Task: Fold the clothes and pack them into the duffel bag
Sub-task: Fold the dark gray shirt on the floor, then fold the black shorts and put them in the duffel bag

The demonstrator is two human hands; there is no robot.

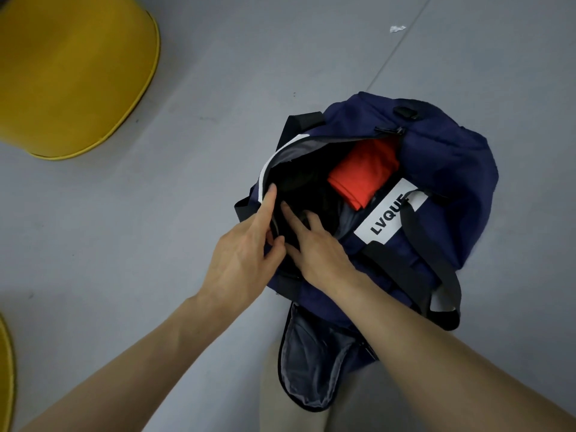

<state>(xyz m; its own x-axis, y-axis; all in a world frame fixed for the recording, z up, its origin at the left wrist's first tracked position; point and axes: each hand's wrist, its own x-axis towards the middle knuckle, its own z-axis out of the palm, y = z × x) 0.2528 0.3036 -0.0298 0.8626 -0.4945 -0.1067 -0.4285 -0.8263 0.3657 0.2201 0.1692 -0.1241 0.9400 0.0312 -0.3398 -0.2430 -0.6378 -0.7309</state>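
A navy duffel bag (448, 163) with black straps and a white label lies unzipped on the grey floor. A folded red garment (364, 173) sits inside at the far end. A black garment (308, 194) fills the near end, too dark to make out. My left hand (246, 254) holds the bag's left rim, with the index finger along the white-edged zipper and the thumb tucked inside. My right hand (314, 244) reaches into the opening with straight fingers, pressing on the black garment.
A large yellow round tub (71, 76) stands upside down at the top left. Another yellow edge (6, 369) shows at the lower left. A small white scrap (397, 28) lies on the floor far right. An open end pocket (311, 360) of the bag lies nearest me.
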